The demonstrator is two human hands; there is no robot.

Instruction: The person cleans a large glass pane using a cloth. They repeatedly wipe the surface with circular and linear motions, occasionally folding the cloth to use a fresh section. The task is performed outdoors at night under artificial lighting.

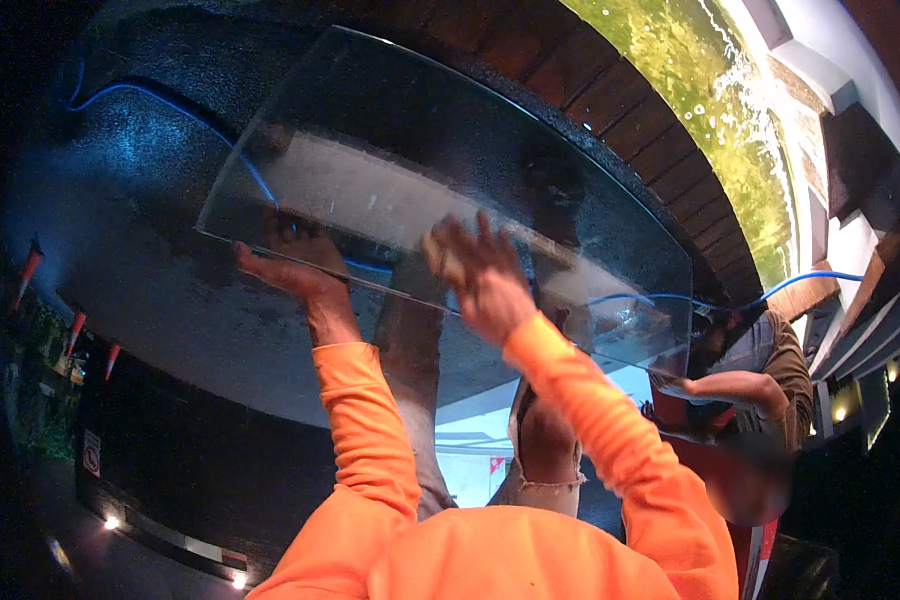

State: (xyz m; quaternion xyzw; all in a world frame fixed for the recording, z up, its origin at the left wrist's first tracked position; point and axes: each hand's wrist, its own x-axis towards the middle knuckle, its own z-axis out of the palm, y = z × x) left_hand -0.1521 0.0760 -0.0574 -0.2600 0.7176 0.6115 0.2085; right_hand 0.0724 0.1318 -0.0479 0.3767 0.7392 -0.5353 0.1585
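A large rectangular clear glass panel (420,120) is tilted across my view, with reflections on it and the ground showing through. My left hand (307,259) supports its near edge, fingers behind the glass and thumb outside the edge. On the panel's face lies my right hand (487,277), blurred, its fingers spread over a small pale tan pad (446,259), which looks like a sponge. The pad is partly hidden by the fingers. Both my arms are in orange sleeves (367,420).
A blue hose (172,109) runs over wet dark ground behind the panel. A curved brick-like border (645,142) edges a greenish pool (690,97). Another person (765,390) is at the right, a hand near the panel's corner. Orange cones (75,330) stand left.
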